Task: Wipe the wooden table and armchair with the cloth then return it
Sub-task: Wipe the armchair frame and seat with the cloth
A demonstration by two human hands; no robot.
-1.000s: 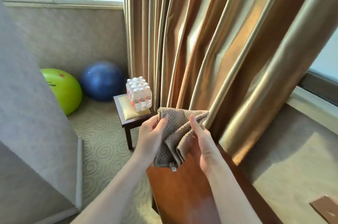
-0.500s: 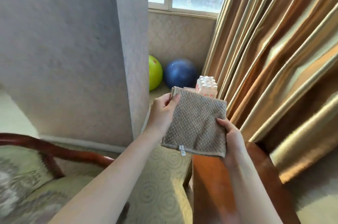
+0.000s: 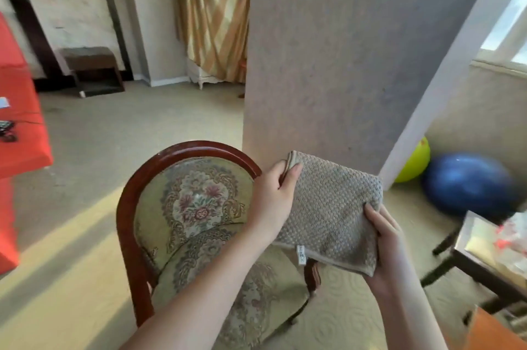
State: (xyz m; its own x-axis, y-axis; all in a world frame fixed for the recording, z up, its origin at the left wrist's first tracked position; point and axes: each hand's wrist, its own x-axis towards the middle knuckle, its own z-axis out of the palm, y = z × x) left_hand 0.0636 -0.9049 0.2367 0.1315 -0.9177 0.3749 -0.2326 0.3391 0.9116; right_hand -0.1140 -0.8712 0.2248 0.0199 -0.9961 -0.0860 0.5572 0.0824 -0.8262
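— Above the armchair [image 3: 182, 224] seat, what is being held, and how?

— A folded beige waffle-weave cloth [image 3: 330, 215] is held up flat between both hands, clear of the chair. Its upper left corner is pinched by the left hand [image 3: 273, 201], thumb on the near face and fingers curled behind. Its right edge is gripped by the right hand [image 3: 385, 238], fingers wrapped round the fold. A small label hangs from the lower hem.

— Which step does this appear to be?

— Judging by the cloth's position, the chair is about to be wiped. The dark red wooden back rail [image 3: 199, 148] curves just beside the left hand and is probably the first surface to be reached.

— How should it be done well?

— The fold should be kept as a firm pad under one palm, so that an even face is pressed to the wood. The curve of the rail should be followed in one pass, with the cloth wrapped slightly over its edge. The floral upholstery is best avoided. The loose label should be tucked in, lest it drag.
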